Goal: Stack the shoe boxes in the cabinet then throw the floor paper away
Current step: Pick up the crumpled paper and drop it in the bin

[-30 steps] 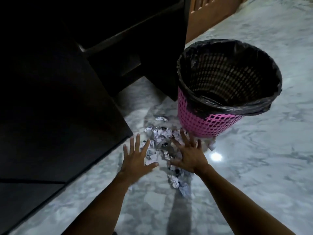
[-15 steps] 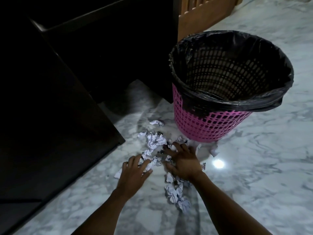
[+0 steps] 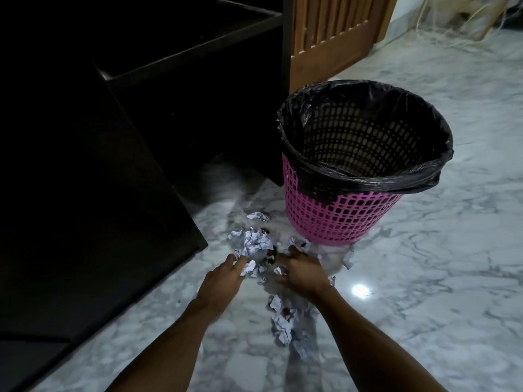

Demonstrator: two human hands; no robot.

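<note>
Several crumpled white paper scraps (image 3: 256,242) lie scattered on the marble floor in front of a pink mesh bin (image 3: 334,219) lined with a black bag. My left hand (image 3: 222,278) is low over the scraps with its fingers curled round a paper ball at its tips. My right hand (image 3: 301,270) lies on the pile just left of the bin's base, its fingers bent down into the paper. More scraps (image 3: 283,326) lie between my forearms. The dark cabinet (image 3: 119,154) stands at the left; its inside is too dark to show any boxes.
A wooden slatted panel (image 3: 334,32) stands behind the bin. Pale straw-like strands (image 3: 467,26) lie at the far right. The cabinet's corner (image 3: 202,244) juts out close to my left hand. Marble floor (image 3: 424,278) stretches to the right.
Both hands have dropped from spread above the pile onto the paper, and their fingers have curled in, drawing scraps together. The view has pulled back and tilted up.
</note>
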